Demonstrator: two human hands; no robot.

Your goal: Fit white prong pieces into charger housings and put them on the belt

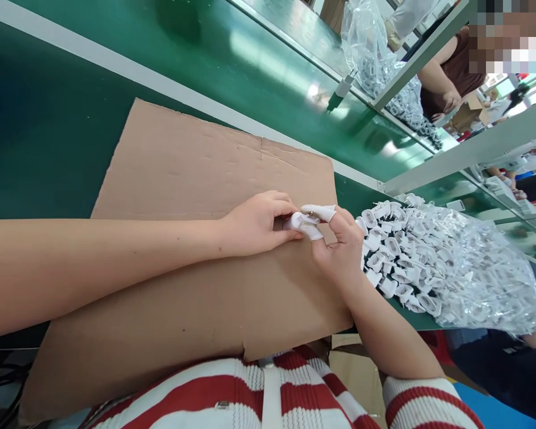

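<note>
My left hand (265,223) pinches a small white plastic part (295,221) between thumb and fingers, above the cardboard sheet (196,173). From the other side my right hand (342,241) closes on the same part with thumb and index finger, both wearing white finger covers. Fingers hide much of the part, so its exact shape cannot be made out. Just right of my right hand lies a heap of white plastic housings (393,256), partly inside a clear plastic bag (486,268).
Beyond the cardboard runs a green belt (196,47) behind a pale rail (174,92). A white plug-type charger (340,92) lies on it. A metal post (429,53) slants up at right. Another bag of parts (370,53) and a co-worker's hand (451,101) are farther off.
</note>
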